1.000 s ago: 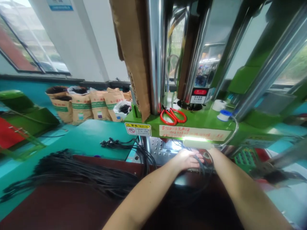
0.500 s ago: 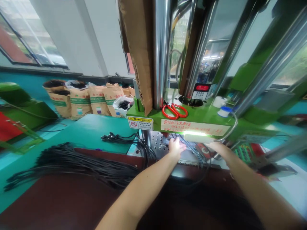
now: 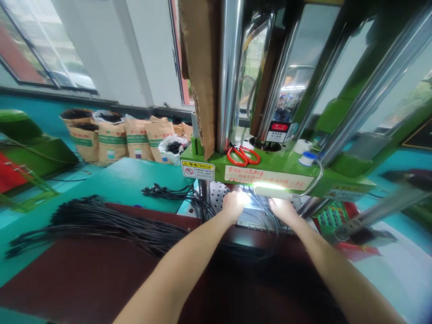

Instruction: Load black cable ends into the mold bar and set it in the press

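My left hand (image 3: 233, 205) reaches under the front of a green machine, at the left part of the bright metal plate (image 3: 249, 213). Its fingers are curled closed, and glare hides what is in them. To the right, my right hand (image 3: 283, 210) is just below the white lamp (image 3: 272, 192), beside thin black cables (image 3: 270, 213) that run over the plate and hang off its front. The fingertips of that hand are hidden, so its grip does not show. A perforated metal block (image 3: 218, 194) lies left of my left hand.
Red-handled scissors (image 3: 243, 156) and a blue-ended spool (image 3: 307, 159) sit on the machine's green ledge. A thick black cable bundle (image 3: 111, 225) lies at left, with another cable bunch (image 3: 165, 192) behind it. Filled paper sacks (image 3: 113, 143) line the wall. A button panel (image 3: 333, 214) stands at right.
My left hand has moved slightly left, its fingers now curled rather than spread. My right hand has come left and down from the lamp's right end toward the cables. The view has shifted slightly.
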